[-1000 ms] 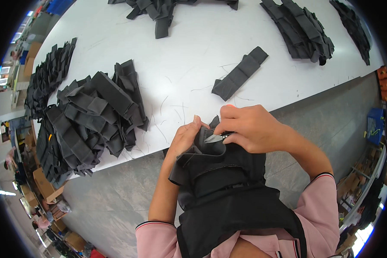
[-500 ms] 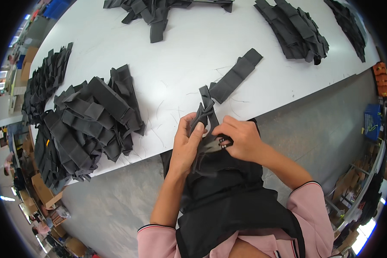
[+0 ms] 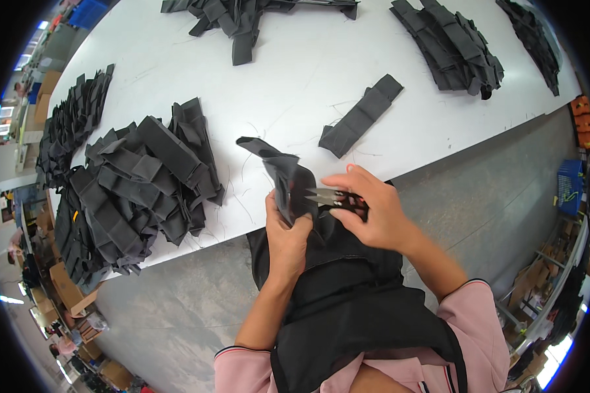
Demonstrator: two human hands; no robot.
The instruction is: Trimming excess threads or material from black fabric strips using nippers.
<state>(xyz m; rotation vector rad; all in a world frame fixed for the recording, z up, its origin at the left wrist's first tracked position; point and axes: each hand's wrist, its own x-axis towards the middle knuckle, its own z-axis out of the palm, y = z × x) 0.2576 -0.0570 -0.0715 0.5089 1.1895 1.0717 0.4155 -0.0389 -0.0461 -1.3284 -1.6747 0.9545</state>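
My left hand [image 3: 287, 239] is closed on a dark grey folded fabric strip [image 3: 283, 173], held up near the table's front edge with its upper end bent to the left. In my right hand [image 3: 377, 209] are small thread snips [image 3: 341, 198] with black handles. Their metal blades point left and meet the edge of the strip; whether they touch it I cannot tell. Beyond my hands, a single grey fabric strip [image 3: 362, 116] lies flat on the white table [image 3: 269, 98].
Piles of similar strips cover the table's left side [image 3: 144, 177], far edge [image 3: 233, 23] and far right [image 3: 452, 49]. Loose threads are scattered across the top. A blue crate [image 3: 568, 187] stands on the floor at right. Shelves with cardboard boxes [image 3: 65, 288] line the left.
The held strip has been turned and opened out, its upper end now leaning left. My right hand has shifted slightly right, and the snips have come up beside the strip's edge.
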